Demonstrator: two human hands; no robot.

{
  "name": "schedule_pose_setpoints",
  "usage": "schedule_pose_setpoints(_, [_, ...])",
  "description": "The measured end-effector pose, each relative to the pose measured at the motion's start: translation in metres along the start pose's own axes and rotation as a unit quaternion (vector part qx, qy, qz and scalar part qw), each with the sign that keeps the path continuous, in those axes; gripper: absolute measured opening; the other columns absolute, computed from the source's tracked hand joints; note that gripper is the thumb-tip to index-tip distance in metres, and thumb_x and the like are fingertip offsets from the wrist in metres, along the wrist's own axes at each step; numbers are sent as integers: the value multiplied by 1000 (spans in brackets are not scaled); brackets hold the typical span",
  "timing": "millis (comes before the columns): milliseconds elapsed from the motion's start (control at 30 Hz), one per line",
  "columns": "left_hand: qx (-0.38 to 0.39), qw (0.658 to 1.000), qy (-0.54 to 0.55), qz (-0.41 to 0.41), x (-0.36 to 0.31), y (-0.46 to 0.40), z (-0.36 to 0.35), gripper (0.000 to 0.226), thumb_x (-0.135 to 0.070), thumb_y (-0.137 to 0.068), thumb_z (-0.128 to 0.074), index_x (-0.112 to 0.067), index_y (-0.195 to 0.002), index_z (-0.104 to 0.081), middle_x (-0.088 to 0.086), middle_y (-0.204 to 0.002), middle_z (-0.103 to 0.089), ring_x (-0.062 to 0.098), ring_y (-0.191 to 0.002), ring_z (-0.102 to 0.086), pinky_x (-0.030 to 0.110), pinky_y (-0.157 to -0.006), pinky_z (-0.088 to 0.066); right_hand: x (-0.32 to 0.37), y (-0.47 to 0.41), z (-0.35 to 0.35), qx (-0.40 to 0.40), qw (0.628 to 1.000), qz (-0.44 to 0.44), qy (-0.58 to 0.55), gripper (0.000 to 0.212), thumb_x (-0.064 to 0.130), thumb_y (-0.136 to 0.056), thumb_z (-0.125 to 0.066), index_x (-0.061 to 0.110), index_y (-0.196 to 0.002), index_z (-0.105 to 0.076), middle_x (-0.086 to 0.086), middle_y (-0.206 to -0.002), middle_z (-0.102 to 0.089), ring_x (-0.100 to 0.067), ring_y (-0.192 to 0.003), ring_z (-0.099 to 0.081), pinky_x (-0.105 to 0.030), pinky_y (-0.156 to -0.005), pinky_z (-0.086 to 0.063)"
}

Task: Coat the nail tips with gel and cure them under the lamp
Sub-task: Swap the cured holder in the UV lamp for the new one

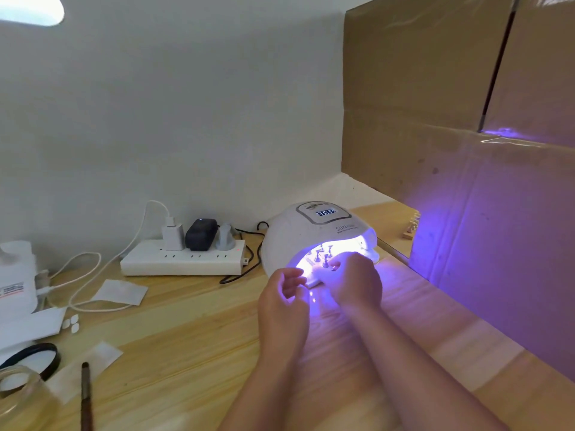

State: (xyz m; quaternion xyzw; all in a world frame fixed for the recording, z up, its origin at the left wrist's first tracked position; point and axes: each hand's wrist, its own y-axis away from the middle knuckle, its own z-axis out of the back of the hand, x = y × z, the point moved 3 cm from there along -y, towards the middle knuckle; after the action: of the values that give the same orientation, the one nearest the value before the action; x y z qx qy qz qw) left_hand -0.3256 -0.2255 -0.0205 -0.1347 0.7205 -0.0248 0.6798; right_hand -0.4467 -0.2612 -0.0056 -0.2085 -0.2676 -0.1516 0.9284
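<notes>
Two bare forearms enter from the bottom centre of the frame, reaching up toward the middle. Left hand at frame centre, fingers loosely curled, holding nothing visible, just in front of the lamp mouth. Right hand just right of it, back up, fingers reaching into the mouth; what they touch is washed out by glare, so grip cannot be told.

White dome-shaped nail curing lamp right of centre on the light wooden desk, lit, violet glow spilling onto the desk and the brown cardboard panel on the right. Digital display on its top is on; digits unreadable. Inside the mouth, small nail tips on grey stands, upright, just beyond the right fingertips.

Left of the lamp: white power strip against the white wall, carrying a white charger plug, a black adapter and a grey plug. Black cord runs between strip and lamp. White cable loops across the desk at mid left.

Lower left of the frame: white paper squares, three small white nail tips lying loose, black ring-shaped lid, clear glass jar, dark-handled brush lying on the desk. White bottle at the left edge, blurred.
</notes>
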Motion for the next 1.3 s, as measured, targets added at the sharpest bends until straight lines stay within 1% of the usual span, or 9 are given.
schedule_pose_setpoints(100, [-2, 1000, 10, 0, 2, -2, 0, 35, 10, -82, -45, -23, -79, -56, -4, -80, -62, 1, -72, -57, 7, -57, -43, -1, -7, -5, -21, 999, -23, -33, 18, 22, -77, -64, 10, -89, -59, -5, -85, -66, -28, -85, -61, -27, -62, -39])
schedule_pose_setpoints(267, [0, 1000, -5, -1, 2, -2, -2, 35, 8, -81, -45, -26, -80, -56, -6, -83, -62, 3, -74, -57, 7, -58, -43, -11, -20, -6, -36, 999, -24, -33, 32, 26, -83, -65, 11, -102, -44, -3, -88, -57, -26, -91, -59, -28, -64, -34])
schedule_pose_setpoints(467, [0, 1000, -11, -1, 2, -2, -2, 35, 7, -81, -48, -28, -80, -56, -7, -82, -62, 3, -71, -56, 8, -57, -44, -10, -18, -15, 1, 982, 14, -190, 26, 14, -79, -68, 13, -85, -43, 4, -66, -47, -19, -67, -53, -24, -61, -41])
schedule_pose_setpoints(600, [0, 1000, -12, 1, 1, -2, -1, 35, 6, -81, -47, -27, -81, -56, -7, -83, -62, 2, -71, -56, 8, -56, -44, -17, -18, -5, -17, 969, 5, -248, 25, 16, -80, -64, 21, -68, -42, 0, -64, -53, -10, -55, -49, -10, -47, -35])
schedule_pose_setpoints(700, [1, 1000, -11, 7, 1, -1, -2, 35, 6, -83, -47, -27, -80, -56, -7, -83, -61, 2, -70, -55, 8, -54, -43, -27, -24, 2, -42, 977, -45, -205, 3, 21, -85, -57, 19, -84, -56, -3, -77, -62, -23, -78, -58, -19, -56, -34])
schedule_pose_setpoints(767, [-1, 1000, -15, 8, 1, -1, -2, 35, 6, -83, -47, -28, -80, -55, -8, -83, -61, 1, -69, -55, 8, -55, -44, -26, -30, 0, -6, 992, -44, -121, 23, 24, -87, -58, 14, -107, -61, -7, -100, -65, -25, -99, -57, -24, -70, -36])
schedule_pose_setpoints(867, [-2, 1000, -15, 11, 1, -1, -1, 35, 6, -83, -47, -28, -80, -55, -8, -83, -61, 0, -67, -54, 8, -55, -43, -22, -39, -3, 27, 997, -40, -53, 36, 29, -87, -61, 11, -118, -60, -9, -118, -62, -25, -113, -52, -25, -82, -40])
schedule_pose_setpoints(1100, [-2, 1000, -15, 9, -1, -2, -2, 33, 6, -83, -47, -26, -81, -56, -7, -82, -61, -7, -61, -53, 8, -52, -42, -31, -30, 9, 30, 998, -22, -56, 9, 25, -79, -66, 17, -80, -62, 1, -81, -66, -20, -82, -60, -21, -61, -39])
schedule_pose_setpoints(1300, [1, 1000, -12, 4, -1, 0, -1, 33, 6, -84, -47, -26, -81, -55, -7, -82, -61, -5, -63, -54, 8, -54, -43, -65, 4, 50, -2, 989, 7, -149, 19, 18, -68, -77, 24, -63, -60, 15, -55, -60, 7, -48, -52, -4, -50, -38])
